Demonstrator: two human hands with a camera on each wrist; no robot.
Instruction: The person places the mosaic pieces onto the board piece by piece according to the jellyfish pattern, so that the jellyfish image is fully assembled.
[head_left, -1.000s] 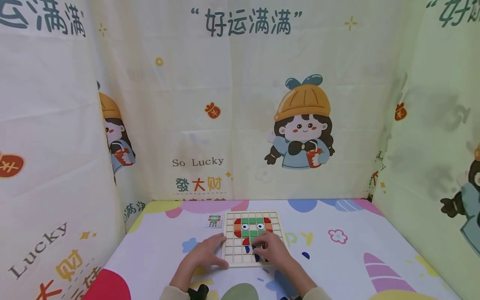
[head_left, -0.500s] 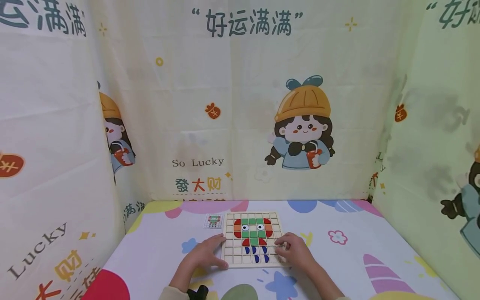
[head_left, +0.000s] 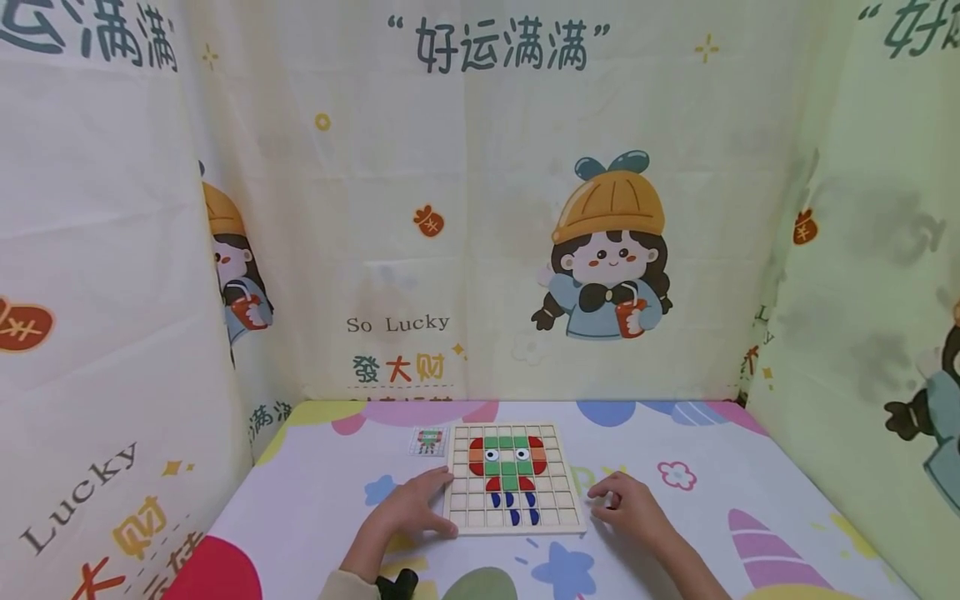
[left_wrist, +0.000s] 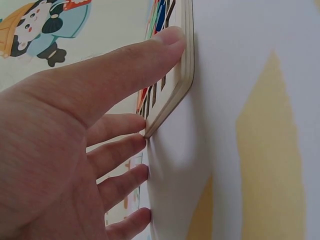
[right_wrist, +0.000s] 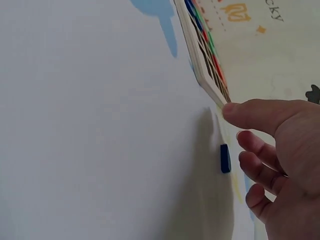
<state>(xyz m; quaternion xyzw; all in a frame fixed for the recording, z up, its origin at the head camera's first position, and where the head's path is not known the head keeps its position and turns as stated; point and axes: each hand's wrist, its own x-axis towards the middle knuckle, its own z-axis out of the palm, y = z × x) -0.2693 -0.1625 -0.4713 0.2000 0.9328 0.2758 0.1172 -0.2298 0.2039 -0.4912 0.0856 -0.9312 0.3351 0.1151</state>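
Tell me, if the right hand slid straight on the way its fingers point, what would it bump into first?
Probably the small blue piece lying on the tablecloth just off the right hand's fingertips; beyond it is the wooden grid board's right edge. Depth is hard to judge, so it could slip past.

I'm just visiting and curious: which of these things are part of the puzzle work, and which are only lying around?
In use:
wooden grid board with coloured tiles
small dark blue tile beside the right hand
left hand, holding the board's edge
small pattern card

Just there:
cartoon-printed tablecloth
cartoon curtain backdrop
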